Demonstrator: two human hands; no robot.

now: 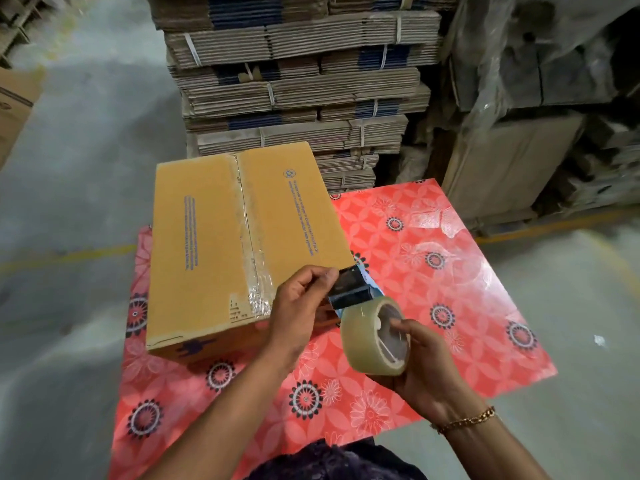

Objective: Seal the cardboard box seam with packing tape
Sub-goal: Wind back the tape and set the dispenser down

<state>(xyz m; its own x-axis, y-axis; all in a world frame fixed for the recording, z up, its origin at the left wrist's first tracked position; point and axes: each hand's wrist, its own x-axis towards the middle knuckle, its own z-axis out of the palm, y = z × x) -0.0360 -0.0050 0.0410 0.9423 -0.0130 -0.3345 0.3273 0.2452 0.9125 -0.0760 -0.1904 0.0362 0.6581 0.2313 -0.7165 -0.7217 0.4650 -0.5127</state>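
Cardboard box (pixel 221 244) sits on the left half of the tabletop (pixel 450 306), flaps closed, long seam (pixel 247 223) running away from the person. Clear tape already lies along that seam, wrinkled in places and bunched where it turns over the near edge.

Left hand (pixel 301 306) hovers at the box's near right corner, thumb and fingers pinched on the dark metal cutter (pixel 348 289) of the tape tool. Whether it also grips a free tape end, cannot tell; the strip is clear and the spot is blurred.

Right hand (pixel 420 372), gold bracelet (pixel 464 422) at the wrist, is closed around the tape roll (pixel 375 336), fingers hooked into the core, roll held above the tabletop, just beside the box but not touching it.

Judgement: seam looks laid, so the step is cutting or tidying the tail. To do it well: keep the strip taut between the two hands, tear against the serrated edge in one pull, then press the loose end flat down the box's side and rub out the creases along the seam.

Surface: red cloth with white and dark flower print, glossy, bearing a few stuck tape scraps at its far right. Room: grey concrete floor, bundled flat cartons (pixel 294 81) stacked behind, plastic-wrapped goods (pixel 536 64) at right.
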